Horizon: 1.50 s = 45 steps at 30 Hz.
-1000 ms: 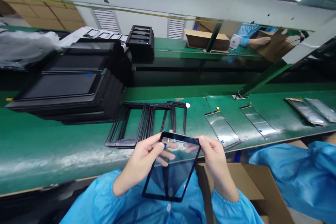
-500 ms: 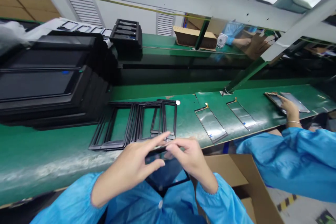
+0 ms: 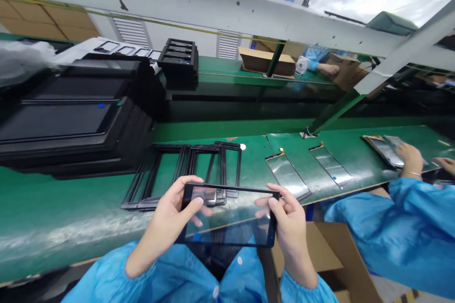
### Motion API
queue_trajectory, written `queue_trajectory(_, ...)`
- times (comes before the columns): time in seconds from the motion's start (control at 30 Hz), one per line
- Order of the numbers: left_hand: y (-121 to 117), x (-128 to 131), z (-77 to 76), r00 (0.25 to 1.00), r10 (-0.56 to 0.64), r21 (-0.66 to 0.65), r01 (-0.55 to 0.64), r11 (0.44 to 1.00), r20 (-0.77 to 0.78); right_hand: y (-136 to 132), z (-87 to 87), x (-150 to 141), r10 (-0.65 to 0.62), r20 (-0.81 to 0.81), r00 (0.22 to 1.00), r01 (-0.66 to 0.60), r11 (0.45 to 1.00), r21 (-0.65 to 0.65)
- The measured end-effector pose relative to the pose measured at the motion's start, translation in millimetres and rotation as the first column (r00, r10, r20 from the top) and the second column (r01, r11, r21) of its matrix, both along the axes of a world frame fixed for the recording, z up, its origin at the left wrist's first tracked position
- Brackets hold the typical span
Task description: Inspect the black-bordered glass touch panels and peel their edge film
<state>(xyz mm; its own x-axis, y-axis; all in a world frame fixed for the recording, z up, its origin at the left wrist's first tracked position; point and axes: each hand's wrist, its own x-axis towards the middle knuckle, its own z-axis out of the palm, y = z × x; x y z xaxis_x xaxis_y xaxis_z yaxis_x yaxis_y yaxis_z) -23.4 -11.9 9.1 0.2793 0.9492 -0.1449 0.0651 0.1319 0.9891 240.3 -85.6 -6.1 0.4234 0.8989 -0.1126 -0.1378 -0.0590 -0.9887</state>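
Glossy grn bench (image 3: 88, 220); hands (image 3: 169, 215) hold glassy rect. panel (image 3: 231, 218).

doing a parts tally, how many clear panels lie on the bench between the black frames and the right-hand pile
2: one panel right of the black frames, a second panel farther right, nearer the pile. None seems hidden.
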Motion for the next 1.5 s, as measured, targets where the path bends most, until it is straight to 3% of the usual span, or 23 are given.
queue_trajectory(0.07,5.1,1.0,6.9,0.98,0.013,0.283,0.045,0.958,-0.2,0.8,2.7,-7.2,-0.006,0.019,1.0,0.006,1.0,0.015)
queue_trajectory(0.13,12.0,2.9,15.2,0.907,0.013,0.525,0.232,0.819,-0.421,0.9,5.2,-10.9,0.019,0.035,0.999,-0.019,1.0,0.015)
queue_trajectory(0.2,18.9,6.5,19.8,0.813,-0.063,0.572,0.46,0.68,-0.579,-0.1,5.7,-12.6,0.039,0.048,0.998,-0.04,0.999,0.011)
queue_trajectory(0.27,23.5,11.2,18.6,0.752,-0.152,0.539,0.583,0.608,-0.641,-2.2,4.2,-13.7,0.045,0.064,0.997,-0.046,0.999,0.004)
queue_trajectory(0.43,21.5,21.3,16.2,0.774,-0.171,0.569,0.578,0.585,-0.61,-5.5,-0.6,-19.9,-0.011,0.079,0.997,0.015,0.998,-0.057)
queue_trajectory(0.57,19.0,17.4,43.4,0.68,-0.182,0.471,0.651,0.595,-0.71,5.9,-0.5,-25.7,-0.002,0.038,0.999,0.004,0.999,-0.048)
queue_trajectory(0.6,19.5,12.8,51.8,0.685,-0.172,0.475,0.641,0.603,-0.707,11.4,-0.6,-26.0,0.021,0.025,0.999,-0.02,0.999,-0.033)
queue_trajectory(0.67,20.9,-0.7,64.6,0.775,-0.082,0.561,0.521,0.643,-0.626,24.8,-1.9,-25.9,0.037,-0.03,0.999,-0.037,0.999,-0.011)
queue_trajectory(0.77,20.2,-20.4,62.2,0.942,0.224,0.671,0.0,0.741,-0.248,48.2,-8.1,-30.9,-0.032,-0.221,0.975,0.035,0.999,0.009)
queue_trajectory(0.83,16.4,-24.4,46.3,0.962,0.262,0.501,-0.266,0.824,0.079,63.3,-13.9,-44.3,-0.062,-0.369,0.927,0.08,0.996,0.034)
queue_trajectory(0.9,11.1,-22.8,28.1,0.92,0.218,0.284,-0.315,0.906,0.325,75.5,-19.2,-64.7,-0.01,-0.475,0.88,0.052,0.996,0.073)
queue_trajectory(0.93,9.0,-23.2,21.5,0.897,0.225,0.232,-0.329,0.915,0.381,80.0,-21.0,-74.9,0.05,-0.506,0.861,0.001,0.995,0.101)
queue_trajectory(0.97,8.2,-26.6,18.1,0.877,0.276,0.238,-0.387,0.891,0.392,83.3,-22.5,-83.2,0.121,-0.517,0.847,-0.06,0.989,0.132)
queue_trajectory(1.0,9.4,-34.1,18.6,0.855,0.365,0.308,-0.482,0.82,0.368,85.3,-23.6,-88.3,0.186,-0.509,0.841,-0.118,0.979,0.164)
queue_trajectory(1.07,20.1,-63.3,30.3,0.805,0.543,0.6,-0.562,0.569,0.24,85.9,-26.1,-86.2,0.252,-0.441,0.862,-0.18,0.963,0.2)
queue_trajectory(1.1,29.9,-84.0,39.7,0.752,0.641,0.762,-0.502,0.409,0.151,84.7,-27.9,-79.3,0.241,-0.395,0.886,-0.175,0.965,0.198)
queue_trajectory(1.17,56.8,-130.3,58.2,0.675,0.714,0.933,-0.107,0.345,-0.186,79.8,-33.1,-58.6,0.167,-0.309,0.936,-0.12,0.979,0.167)
queue_trajectory(1.23,87.4,-171.5,67.4,0.427,0.794,0.899,0.141,0.414,-0.432,72.6,-39.3,-36.1,0.077,-0.243,0.967,-0.045,0.99,0.134)
queue_trajectory(1.27,101.5,-187.1,66.7,0.384,0.793,0.88,0.162,0.446,-0.473,68.5,-42.4,-25.9,0.036,-0.215,0.976,-0.01,0.992,0.123)
queue_trajectory(1.4,133.3,-214.9,40.8,0.312,0.74,0.803,0.214,0.556,-0.596,53.2,-56.8,14.6,-0.088,-0.067,0.994,0.094,0.991,0.097)
queue_trajectory(1.5,132.9,-215.8,26.1,0.292,0.711,0.769,0.229,0.597,-0.64,48.8,-81.1,62.5,-0.104,0.224,0.969,0.109,0.994,-0.008)
